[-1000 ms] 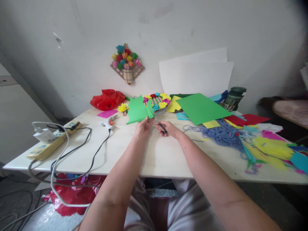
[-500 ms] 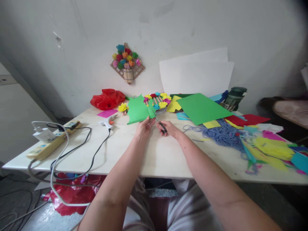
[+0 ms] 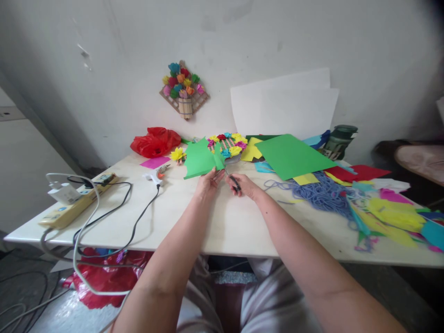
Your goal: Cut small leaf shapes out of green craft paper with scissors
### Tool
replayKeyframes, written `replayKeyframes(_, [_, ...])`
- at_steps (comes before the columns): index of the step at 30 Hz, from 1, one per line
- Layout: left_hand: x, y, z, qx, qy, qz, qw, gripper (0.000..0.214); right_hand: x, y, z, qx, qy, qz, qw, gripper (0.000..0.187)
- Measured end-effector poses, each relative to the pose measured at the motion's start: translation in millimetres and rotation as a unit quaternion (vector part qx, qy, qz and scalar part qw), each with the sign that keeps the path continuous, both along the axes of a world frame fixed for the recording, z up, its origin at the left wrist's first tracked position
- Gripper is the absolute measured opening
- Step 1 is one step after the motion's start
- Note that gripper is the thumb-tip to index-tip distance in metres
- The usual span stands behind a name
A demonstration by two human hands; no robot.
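My left hand (image 3: pixel 207 183) pinches the lower edge of a piece of green paper (image 3: pixel 199 158) with jagged cut edges, held up above the white table (image 3: pixel 229 222). My right hand (image 3: pixel 243 185) is closed around small black-handled scissors (image 3: pixel 233 180), whose blades point into the green piece beside my left fingers. Just behind the paper lies a round woven mat ringed with coloured paper flowers (image 3: pixel 228 144).
A large green sheet (image 3: pixel 291 155) and other coloured paper lie at the right, with blue yarn (image 3: pixel 317 192) and yellow and pink scraps (image 3: pixel 395 212). At the left are a power strip (image 3: pixel 74 203) with cables, a glue gun (image 3: pixel 156 175) and a red bag (image 3: pixel 156 142). A flower ornament (image 3: pixel 183 90) hangs on the wall.
Hardly anything moved. My hands keep the same hold on the green paper and the scissors, with only a slight shift of the view.
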State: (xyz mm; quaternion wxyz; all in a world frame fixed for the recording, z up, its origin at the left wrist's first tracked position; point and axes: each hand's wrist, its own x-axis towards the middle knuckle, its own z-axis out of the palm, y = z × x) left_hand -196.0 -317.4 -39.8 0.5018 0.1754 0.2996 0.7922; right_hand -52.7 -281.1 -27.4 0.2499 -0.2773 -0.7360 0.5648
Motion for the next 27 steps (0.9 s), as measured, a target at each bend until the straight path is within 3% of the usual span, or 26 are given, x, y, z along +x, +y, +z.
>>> replayKeyframes(27, [-2.7, -0.5, -2.1, 0.001, 0.004, 0.010, 1.000, 0.007, -1.3, -4.6, 4.1, 0.000, -0.005, -0.021, 1.000, 0.026])
